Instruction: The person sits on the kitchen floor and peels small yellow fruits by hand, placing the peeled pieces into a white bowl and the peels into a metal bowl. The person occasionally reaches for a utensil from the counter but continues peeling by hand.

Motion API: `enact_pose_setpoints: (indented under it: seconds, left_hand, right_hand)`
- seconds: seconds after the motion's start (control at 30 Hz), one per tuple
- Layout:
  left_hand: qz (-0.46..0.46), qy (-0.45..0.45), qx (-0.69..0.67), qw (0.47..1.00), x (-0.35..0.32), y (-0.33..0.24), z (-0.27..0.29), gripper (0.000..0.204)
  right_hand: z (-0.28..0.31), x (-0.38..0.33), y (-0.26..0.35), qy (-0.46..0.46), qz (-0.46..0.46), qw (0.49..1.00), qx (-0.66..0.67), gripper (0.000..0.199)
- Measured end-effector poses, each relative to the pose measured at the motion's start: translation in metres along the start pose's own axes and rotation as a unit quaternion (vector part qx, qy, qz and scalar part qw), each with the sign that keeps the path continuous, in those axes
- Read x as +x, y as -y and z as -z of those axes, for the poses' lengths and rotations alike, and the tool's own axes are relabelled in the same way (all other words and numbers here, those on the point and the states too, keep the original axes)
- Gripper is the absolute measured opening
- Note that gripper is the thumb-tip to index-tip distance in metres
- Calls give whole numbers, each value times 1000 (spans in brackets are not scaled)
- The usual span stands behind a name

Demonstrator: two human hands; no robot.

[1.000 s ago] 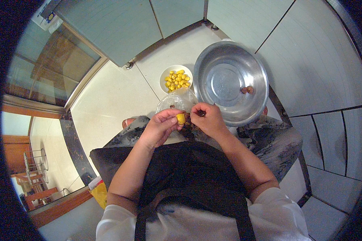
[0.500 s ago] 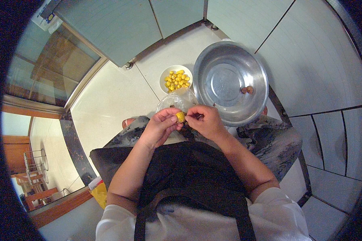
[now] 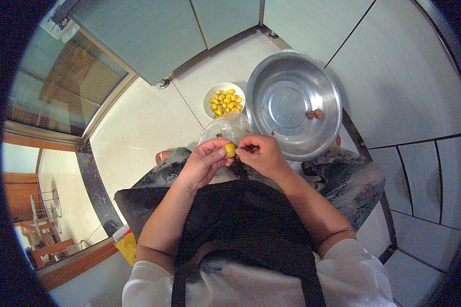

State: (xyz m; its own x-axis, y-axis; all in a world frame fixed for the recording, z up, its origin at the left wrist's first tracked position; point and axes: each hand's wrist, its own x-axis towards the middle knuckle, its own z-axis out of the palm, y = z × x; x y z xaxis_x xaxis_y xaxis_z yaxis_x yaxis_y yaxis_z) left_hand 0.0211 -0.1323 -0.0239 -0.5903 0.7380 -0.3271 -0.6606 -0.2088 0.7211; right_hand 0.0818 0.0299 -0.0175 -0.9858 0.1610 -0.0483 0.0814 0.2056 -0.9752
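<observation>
A peeled yellow chestnut [image 3: 230, 150] is pinched between the thumb and fingers of my left hand [image 3: 206, 159]. Right beside it, my right hand [image 3: 264, 154] is closed in a pinch at the chestnut's right side. Something dark shows among the right fingers, too small to make out. Just beyond my hands lies a clear plastic bag [image 3: 233, 122] with a brown scrap [image 3: 219, 135] in it. A white bowl [image 3: 206, 106] farther off holds many yellow chestnuts [image 3: 226, 102].
To the right of the bowl stands a large metal basin [image 3: 261, 97] with two brown unpeeled chestnuts [image 3: 315, 114] and small bits in it. Cabinets [image 3: 404, 77] border the tiled floor [image 3: 133, 123] ahead and on the right. A glass-paned door [image 3: 69, 77] is on the left.
The chestnut has turned slightly in my left fingers. Both hands stay in nearly the same place, and the bowl and basin have not moved.
</observation>
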Motion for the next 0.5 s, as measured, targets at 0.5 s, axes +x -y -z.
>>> enact_pose_setpoints:
  seconds: [0.5]
  left_hand:
    - [0, -12, -7, 1000, 1, 2, 1, 20]
  right_hand:
    - [-2, 0, -4, -14, 28, 999, -8, 11]
